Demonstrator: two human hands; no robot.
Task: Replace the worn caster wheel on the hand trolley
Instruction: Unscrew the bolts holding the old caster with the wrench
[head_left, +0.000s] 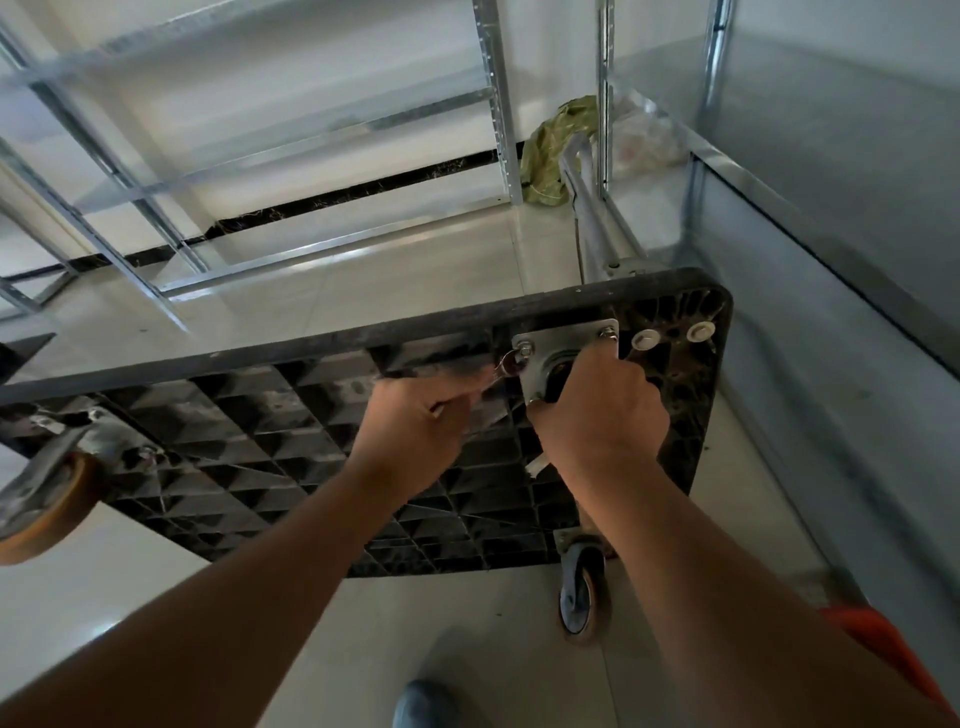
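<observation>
The hand trolley (291, 447) stands tipped on its side, its black ribbed underside facing me. At its top right corner a shiny caster plate (561, 345) sits against the deck with bolts at its corners. My right hand (597, 410) grips the caster under that plate, hiding the wheel. My left hand (415, 421) grips a small metal wrench (506, 364) whose head sits at the plate's left bolt. A worn orange caster (47, 499) sticks out at the left, and another caster (582, 592) rests near the floor.
The trolley's folded metal handle (587, 208) lies behind the deck. Bare metal shelving frames (498, 104) stand behind and to the right. A green bag (550, 150) lies at the wall. My shoe (423, 704) is on the tiled floor below.
</observation>
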